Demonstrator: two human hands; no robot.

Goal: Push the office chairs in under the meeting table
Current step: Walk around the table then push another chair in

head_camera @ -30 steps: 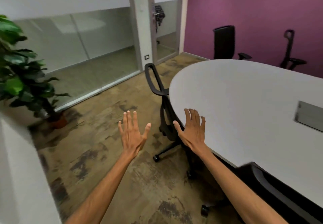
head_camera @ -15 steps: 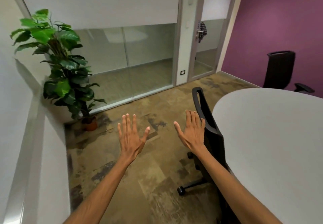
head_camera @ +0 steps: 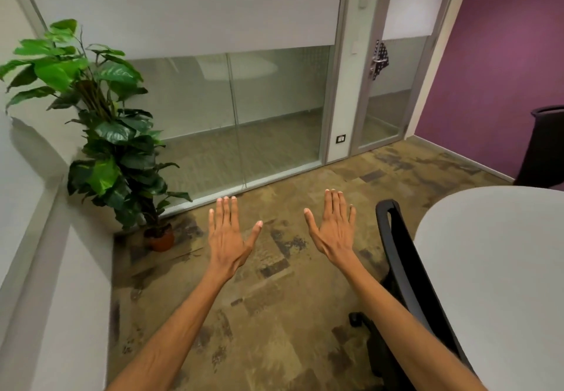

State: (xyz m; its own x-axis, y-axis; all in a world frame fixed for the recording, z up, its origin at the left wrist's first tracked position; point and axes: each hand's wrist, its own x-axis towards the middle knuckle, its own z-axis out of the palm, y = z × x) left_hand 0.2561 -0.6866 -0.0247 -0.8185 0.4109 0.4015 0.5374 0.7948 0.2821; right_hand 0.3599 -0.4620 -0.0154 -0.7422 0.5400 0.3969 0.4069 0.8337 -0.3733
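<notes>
A black office chair (head_camera: 399, 256) stands tucked against the rounded end of the white meeting table (head_camera: 500, 268), its backrest rising at the table's left edge. Behind my right forearm its wheeled base shows only in part. My left hand (head_camera: 229, 235) is stretched out over the carpet, fingers spread, holding nothing. My right hand (head_camera: 334, 229) is also flat and empty, just left of the chair's backrest and not touching it. A second black chair (head_camera: 543, 146) stands by the purple wall at the far right, cut off by the frame.
A tall potted plant (head_camera: 103, 134) stands in the left corner beside a white wall ledge (head_camera: 61, 268). Glass partitions (head_camera: 232, 116) and a glass door (head_camera: 387, 97) close the far side. Patterned carpet (head_camera: 274, 299) covers the floor between me and the glass.
My view has swung left and forward: the table now fills only the right edge, and the plant and glass wall have come closer. Both hands stay spread and empty.
</notes>
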